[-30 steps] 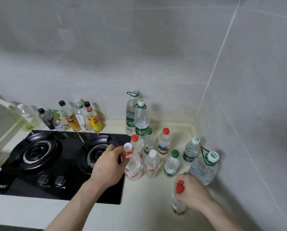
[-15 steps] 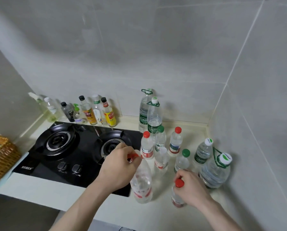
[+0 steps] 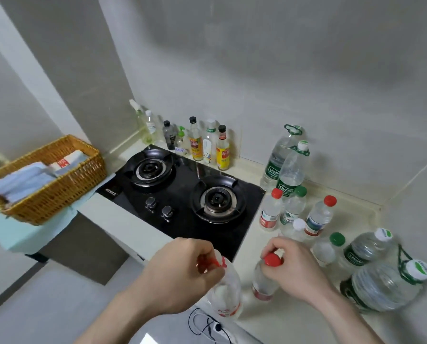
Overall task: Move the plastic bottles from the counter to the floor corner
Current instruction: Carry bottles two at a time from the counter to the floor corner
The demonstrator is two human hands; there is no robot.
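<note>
Plastic bottles [image 3: 294, 209] stood clustered on the right end of the pale tabletop [image 3: 289, 326], near the tiled corner, with red, green and white caps. The left hand [image 3: 182, 274] gripped a clear bottle with a red handle [image 3: 226, 291] by its neck, fingers curled round the red plastic; the bottle hung over the tabletop's front edge, above the grey floor [image 3: 46, 314]. The right hand [image 3: 294, 269] pinched the top of a small red-capped bottle [image 3: 267, 276], which was upright near the front of the tabletop; whether its base touched the surface could not be told. Just right of it sat a large jug [image 3: 383, 286] with a green strap. A black two-burner gas hob [image 3: 185, 194] lay left of the bottles, a row of condiment bottles [image 3: 202, 142] behind it against the wall. Further left, a wicker basket [image 3: 53, 192] held folded cloths.
</note>
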